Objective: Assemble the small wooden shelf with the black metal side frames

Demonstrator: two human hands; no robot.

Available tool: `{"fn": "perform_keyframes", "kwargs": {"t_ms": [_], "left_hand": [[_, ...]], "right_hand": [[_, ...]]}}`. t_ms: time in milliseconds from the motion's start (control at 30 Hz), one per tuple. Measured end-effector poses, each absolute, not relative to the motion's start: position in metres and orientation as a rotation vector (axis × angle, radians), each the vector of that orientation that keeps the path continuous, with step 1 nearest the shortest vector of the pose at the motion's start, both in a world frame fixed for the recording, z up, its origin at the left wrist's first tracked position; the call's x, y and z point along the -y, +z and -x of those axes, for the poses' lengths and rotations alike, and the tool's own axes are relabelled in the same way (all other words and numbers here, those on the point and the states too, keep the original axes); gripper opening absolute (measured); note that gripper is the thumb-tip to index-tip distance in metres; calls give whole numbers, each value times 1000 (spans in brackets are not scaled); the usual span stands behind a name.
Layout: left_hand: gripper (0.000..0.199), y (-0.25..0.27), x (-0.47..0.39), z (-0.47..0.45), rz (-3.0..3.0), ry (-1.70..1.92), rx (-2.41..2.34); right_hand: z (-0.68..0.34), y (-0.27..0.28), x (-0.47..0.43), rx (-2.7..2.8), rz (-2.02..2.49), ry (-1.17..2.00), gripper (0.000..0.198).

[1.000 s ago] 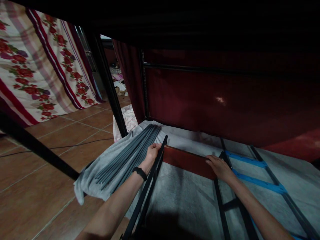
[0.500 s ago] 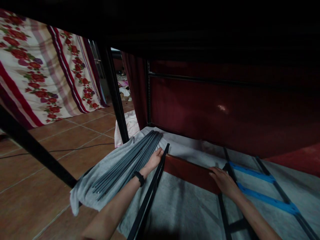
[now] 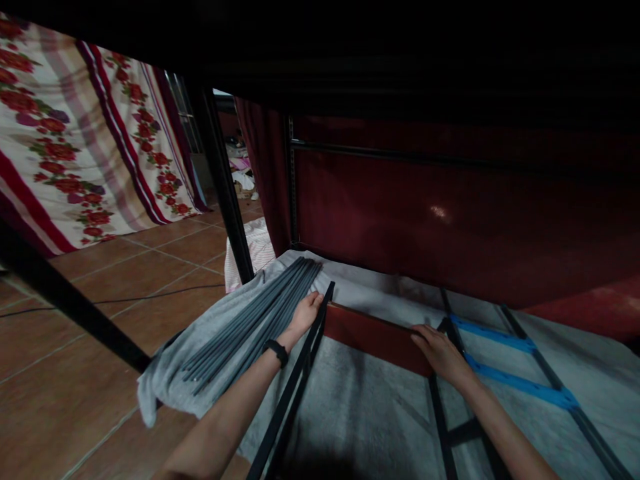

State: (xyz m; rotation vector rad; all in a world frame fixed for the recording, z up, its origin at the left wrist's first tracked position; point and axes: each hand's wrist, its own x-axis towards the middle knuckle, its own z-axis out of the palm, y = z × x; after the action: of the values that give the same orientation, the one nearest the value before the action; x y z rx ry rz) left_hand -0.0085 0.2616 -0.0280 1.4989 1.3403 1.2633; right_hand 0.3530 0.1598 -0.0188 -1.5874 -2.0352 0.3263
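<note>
One floral curtain [image 3: 115,133] hangs far L on my feed, over tiled floor [image 3: 95,373]. Next, a bundle of gray rods [image 3: 255,320] lies slantwise on the gray cloth [image 3: 347,373]; they overlap too much to count. Prob. stiff, apt to roll if knocked.

L hand [image 3: 304,315], black wristband [image 3: 276,352] on the wrist, is at the upper end of the L black frame [image 3: 300,363], fingers bent & close together, just beside the L end of the reddish-brown board [image 3: 373,340]. From my cam I can't tell if it's gripping or only resting; too dim at the contact pt.

That board stands edge-up between the two frames; can't see if its bottom touches the cloth. I read it as stiff, fairly light, not fragile, w/ a smooth face that could slip a bit. Best hold IMO: one hand per end, fingers over the top edge, thumb on the near face; a mid-hold might let the ends swing.

R hand [image 3: 443,353] is on the top edge at the R end, fingers bent, narrow spread; thumb's unclear, so can't confirm a full grip. R black frame [image 3: 440,413] runs below it toward me. Far R, blue strips [image 3: 523,383] bridge dark rails.
</note>
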Motion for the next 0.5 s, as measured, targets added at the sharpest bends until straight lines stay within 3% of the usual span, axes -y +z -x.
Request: {"fn": "perform_keyframes", "kwargs": {"t_ms": [233, 400, 500], "left_hand": [[41, -26, -262, 6, -1448, 1264, -1382], [36, -23, -260, 4, -1404, 1284, -1405], [36, -22, -261, 5, -1417, 1278, -1403]], "right_hand": [[-415, -29, -132, 1393, 1787, 99, 44], [-439, -57, -109, 1193, 1806, 467, 40], [-429, -64, -108, 1248, 1761, 469, 42]]}}
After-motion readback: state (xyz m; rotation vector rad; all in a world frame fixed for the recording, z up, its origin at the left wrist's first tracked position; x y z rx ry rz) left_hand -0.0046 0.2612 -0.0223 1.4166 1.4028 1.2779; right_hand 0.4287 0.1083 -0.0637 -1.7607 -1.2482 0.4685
